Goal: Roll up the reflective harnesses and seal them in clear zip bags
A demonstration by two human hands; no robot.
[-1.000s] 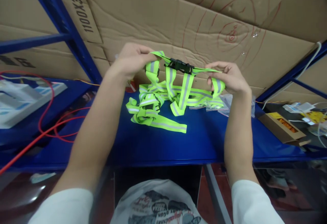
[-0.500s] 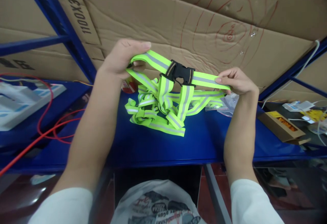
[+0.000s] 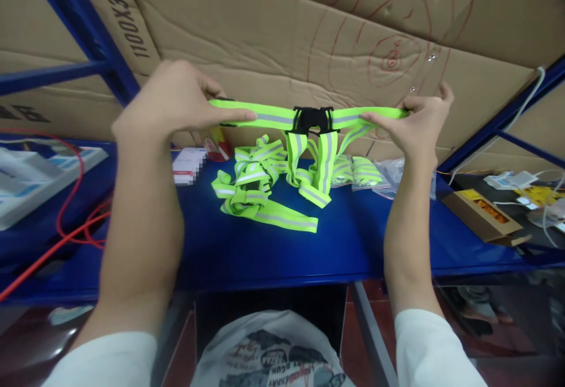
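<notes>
A neon-green strap with a grey stripe (image 3: 273, 117) is stretched level above the table, with a black buckle (image 3: 313, 119) at its middle. My left hand (image 3: 185, 102) grips the strap's left part, thumb along its front. The right part is pinched in my right hand (image 3: 415, 119), its thumb in front and fingers behind. Two loops of the same webbing hang below the buckle. Under them, a tangled heap of green straps (image 3: 253, 190) lies on the blue table (image 3: 273, 257).
Bagged green straps (image 3: 364, 172) and clear plastic lie behind the heap. A white card (image 3: 189, 164) and a red box (image 3: 217, 144) are at its left. Red cables (image 3: 79, 199) run at far left. An open cardboard box (image 3: 483, 216) sits right. Cardboard (image 3: 265, 34) walls the back.
Both hands have moved apart, the left one further left, pulling the strap straighter and more level. The hanging loops have drawn away from the heap, and the white card has come into view.
</notes>
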